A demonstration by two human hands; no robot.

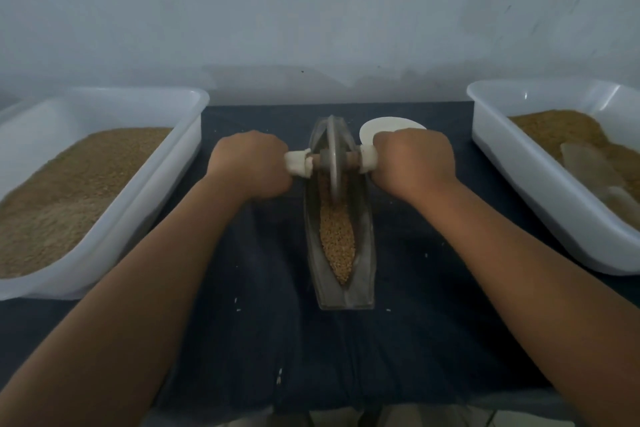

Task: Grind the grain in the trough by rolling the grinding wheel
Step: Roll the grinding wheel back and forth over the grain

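Note:
A narrow boat-shaped metal trough (363, 274) lies lengthwise on the dark cloth in the middle of the table. Golden grain (337, 239) fills its near half. A grey metal grinding wheel (333, 156) stands upright in the far half of the trough, on an axle whose ends are wrapped in white. My left hand (249, 163) grips the left handle (298, 163). My right hand (414, 159) grips the right handle (367, 158). Both fists sit level on either side of the wheel.
A white plastic tub (180, 149) of fine brown meal stands at the left. Another white tub (519, 177) at the right holds brown grain and a pale scoop (588, 166). A small white dish (377, 125) lies behind my right hand. A wall rises just beyond.

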